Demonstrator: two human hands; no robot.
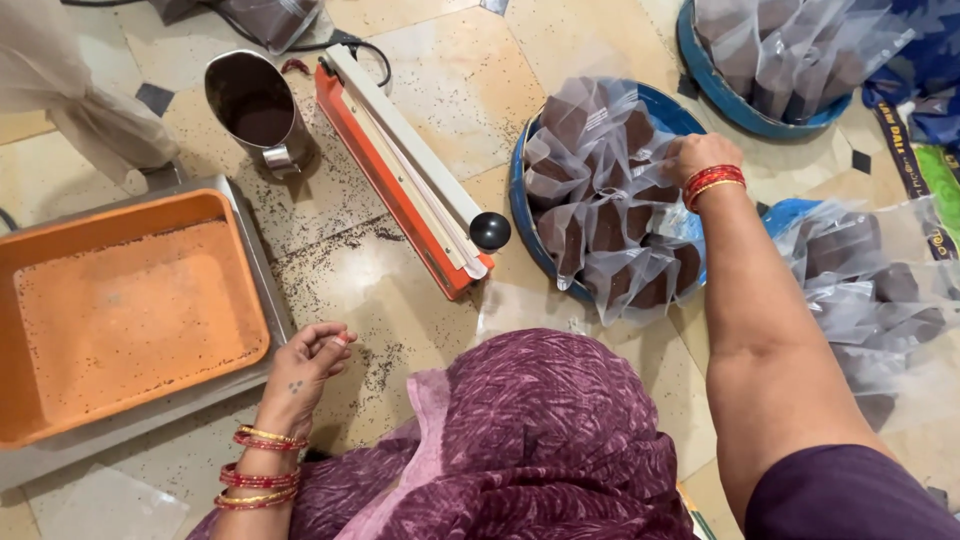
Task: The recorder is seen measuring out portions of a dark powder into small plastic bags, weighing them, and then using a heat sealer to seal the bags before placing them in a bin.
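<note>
An orange tray (130, 310) sits on a grey scale by the left hand (305, 365), which rests loosely curled on the tiled floor (450, 90), holding nothing. Beside it lies an orange heat sealer (395, 175). The right hand (700, 155) reaches into a blue basin (520, 205), fingers closed on clear pouches (610, 215) of dark brown powder.
</note>
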